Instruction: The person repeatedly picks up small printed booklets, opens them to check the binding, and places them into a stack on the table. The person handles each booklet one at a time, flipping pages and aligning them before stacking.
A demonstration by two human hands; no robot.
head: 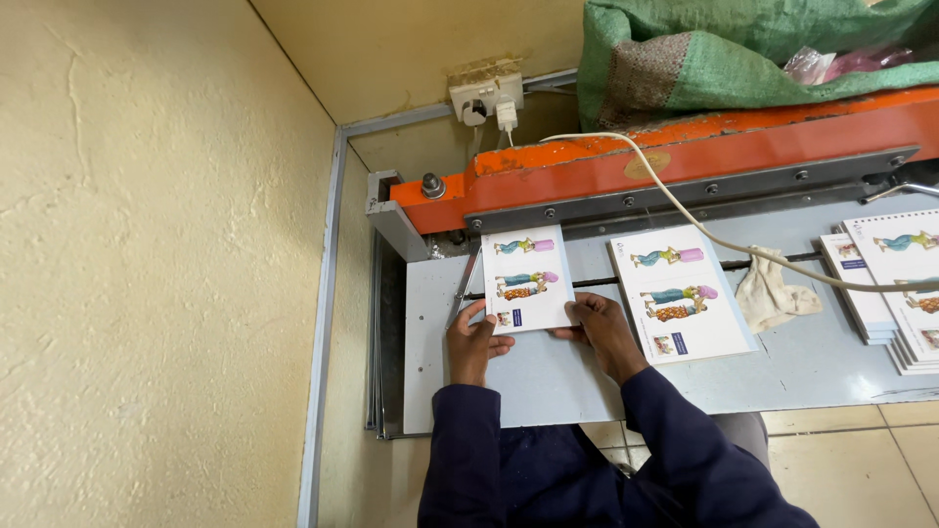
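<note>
Step in hand: squaring a thin printed booklet (526, 277) under the orange machine bar (685, 147). The booklet lies flat on the grey counter (548, 376), far edge pushed in below the dark clamp strip (685, 196), near edge toward the body.

Left hand (474, 337): fingers curled, pinching the booklet's near-left corner, thumb on top. Right hand (604, 330): fingers together, flat, pressing the near-right corner and edge. Both are in contact with the booklet, neither spread wide.

Just right of the right hand: a second booklet stack (680, 293), apart from the held one. Further right: a crumpled cloth (778, 291), then a fanned pile of spiral-edged booklets (895, 293) at the counter's end. A white cable (704, 230) runs from the wall socket (486, 98) across the bar and over that pile. A green sack (743, 49) sits beyond the bar.

Judgement: alignment looks nearly done. Next move calls for keeping the far edge seated against the stop, holding both corners down so it doesn't skew, and keeping fingers on the near edge, clear of the clamp strip.
</note>
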